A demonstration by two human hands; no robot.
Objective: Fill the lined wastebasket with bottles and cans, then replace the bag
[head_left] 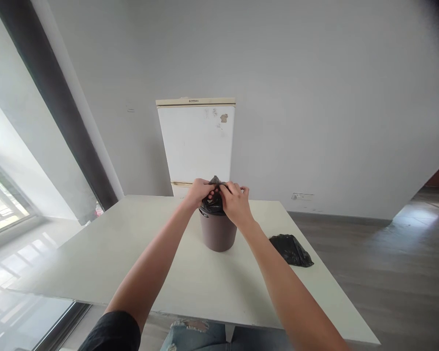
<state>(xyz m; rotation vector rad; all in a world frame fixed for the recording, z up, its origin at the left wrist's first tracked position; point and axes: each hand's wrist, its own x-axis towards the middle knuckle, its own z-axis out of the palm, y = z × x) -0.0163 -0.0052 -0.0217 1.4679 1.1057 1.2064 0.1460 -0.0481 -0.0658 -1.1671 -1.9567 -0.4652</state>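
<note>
A brown round bin (218,233) stands upright on the pale table (131,243), with a black plastic bag (214,204) gathered up out of its top. My left hand (200,191) pinches the bag above the left side of the rim. On the other side my right hand (235,201) has its fingers closed on the same bag, close to the left fingertips. Part of the bag is hidden behind my hands. To the right of the bin, a second black plastic bag (291,250) lies crumpled on the table.
Beyond the table's far edge a white refrigerator (197,144) stands against the grey wall. A wall socket (303,196) is at the right behind the table. A window (2,200) is at the far left.
</note>
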